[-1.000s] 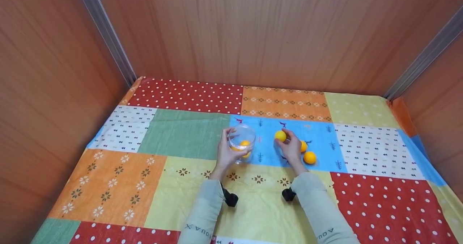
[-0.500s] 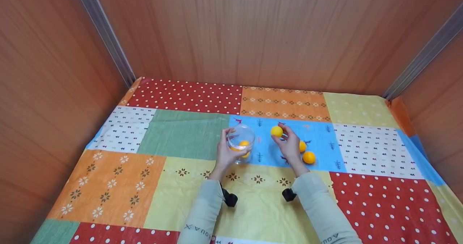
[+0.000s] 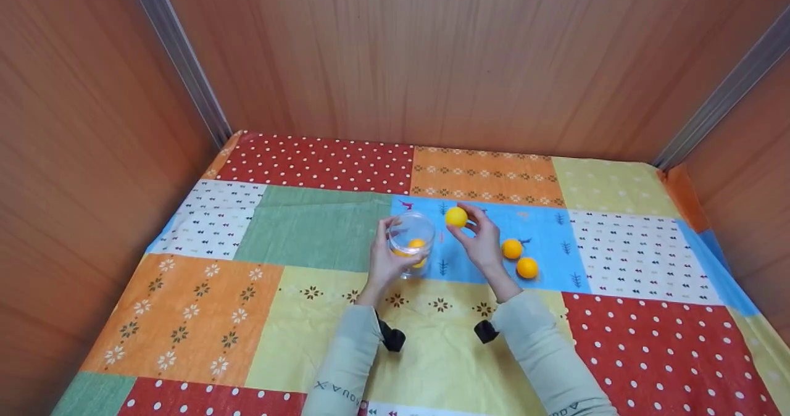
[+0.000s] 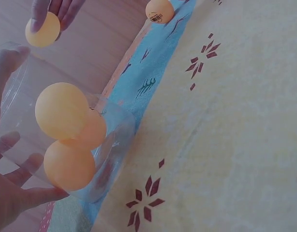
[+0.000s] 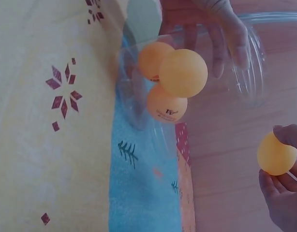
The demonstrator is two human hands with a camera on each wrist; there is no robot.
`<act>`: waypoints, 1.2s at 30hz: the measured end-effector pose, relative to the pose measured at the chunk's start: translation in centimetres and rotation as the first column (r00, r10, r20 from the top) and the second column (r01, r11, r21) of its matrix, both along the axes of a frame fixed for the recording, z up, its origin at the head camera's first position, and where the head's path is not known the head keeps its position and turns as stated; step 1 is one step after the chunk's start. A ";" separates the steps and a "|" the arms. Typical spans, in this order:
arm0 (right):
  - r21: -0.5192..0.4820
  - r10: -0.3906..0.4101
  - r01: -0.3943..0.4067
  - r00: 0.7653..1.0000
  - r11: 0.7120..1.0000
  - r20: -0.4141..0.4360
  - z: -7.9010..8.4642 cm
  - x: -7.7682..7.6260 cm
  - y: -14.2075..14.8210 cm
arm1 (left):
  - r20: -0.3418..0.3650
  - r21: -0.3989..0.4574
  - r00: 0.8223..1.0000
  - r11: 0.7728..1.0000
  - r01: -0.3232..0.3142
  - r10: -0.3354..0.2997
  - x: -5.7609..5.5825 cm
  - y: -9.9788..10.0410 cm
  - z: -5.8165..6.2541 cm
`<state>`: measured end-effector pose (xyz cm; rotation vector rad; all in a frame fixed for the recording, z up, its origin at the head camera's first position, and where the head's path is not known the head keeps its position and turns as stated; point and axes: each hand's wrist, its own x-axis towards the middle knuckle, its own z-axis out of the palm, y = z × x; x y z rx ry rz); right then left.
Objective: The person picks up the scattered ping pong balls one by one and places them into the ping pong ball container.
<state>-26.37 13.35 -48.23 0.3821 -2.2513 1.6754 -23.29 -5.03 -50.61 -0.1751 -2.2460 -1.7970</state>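
My left hand grips a clear plastic jar that stands upright on the blue patch of the cloth. Three orange ping-pong balls lie piled in the jar, seen through its wall in both wrist views. Between thumb and fingers, my right hand pinches another ping-pong ball, held in the air just right of the jar's mouth. Two more ping-pong balls, a farther one and a nearer one, rest on the cloth to the right of my right hand.
A patchwork-patterned cloth covers the table. Wood-grain panels rise at the back and on both sides, with metal posts at the corners. Black wrist cameras sit under both sleeves.
My right hand has lifted its ping-pong ball and carried it left toward the jar, uncovering more of the farther loose ball. The left hand and jar have stayed in place.
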 end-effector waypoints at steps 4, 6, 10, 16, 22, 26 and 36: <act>-0.030 0.035 -0.035 0.999 0.999 -0.022 1.4 0.8 -1.0 | 0.006 -0.010 1.000 1.000 -0.003 0.003 -1.0 -0.1 -1.5; -0.038 0.049 -0.050 0.998 0.998 -0.029 2.3 1.4 -1.5 | 0.007 -0.012 1.000 1.000 -0.003 0.003 -1.1 -0.1 -1.6; -0.037 0.079 -0.081 0.996 0.996 -0.042 3.7 2.4 -2.6 | 0.005 -0.003 1.000 1.000 -0.005 0.005 -1.0 -0.1 -1.5; -0.014 0.130 -0.131 0.990 0.991 -0.059 4.4 3.0 -3.7 | -0.015 0.023 1.000 1.000 0.004 -0.003 0.3 0.2 0.8; 0.021 0.158 -0.157 0.984 0.987 -0.080 4.6 3.3 -4.7 | -0.024 0.012 1.000 1.000 0.002 -0.002 1.0 0.3 1.9; 0.048 0.165 -0.162 0.983 0.986 -0.085 4.7 3.4 -5.2 | -0.040 0.020 0.999 1.000 0.005 -0.004 0.9 0.3 1.8; 0.072 0.179 -0.174 0.982 0.982 -0.066 3.3 2.6 -5.1 | -0.009 0.026 1.000 1.000 0.012 -0.012 1.0 0.2 1.8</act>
